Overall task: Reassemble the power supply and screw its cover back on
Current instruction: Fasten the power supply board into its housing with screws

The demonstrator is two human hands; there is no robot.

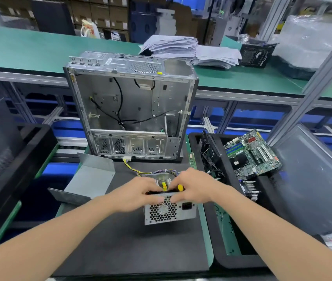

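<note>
**At the counter (pixel 206 240), power supply (pixel 170 212) lies open, its cover (pixel 92 179) off beside it**

Head view: Behind the work, a bare computer case (pixel 132 110) stands upright at the far edge of the black mat (pixel 130 250). Its open side faces the camera, with loose black cables hanging inside. To the right, a black tray (pixel 222 258) holds a motherboard (pixel 252 153) propped at a tilt, and a blurred grey panel (pixel 313 179) leans beyond it. A second black tray (pixel 39 142) sits at the left, and stacks of paper (pixel 171 45) lie on the green far counter (pixel 29 49).

Both hands cover the open top of the power supply, so most of its inside is hidden. Only a yellow part and some metal fins show between them.

The unit sits near the middle of the mat, in front of the case. Its perforated fan grille and black mains socket face the camera. A bundle of coloured wires (pixel 140 169) runs from its far side toward the foot of the case. The cover, a bent grey metal sheet, lies near it to the left, not touching.

The left hand (pixel 138 191) has its thumb on the grille face and its fingers curled over the upper edge, so its grip is clamped on the power supply. The right hand (pixel 191 187) has its grip closed round what looks like a yellow-ended screwdriver (pixel 180 187).
</note>
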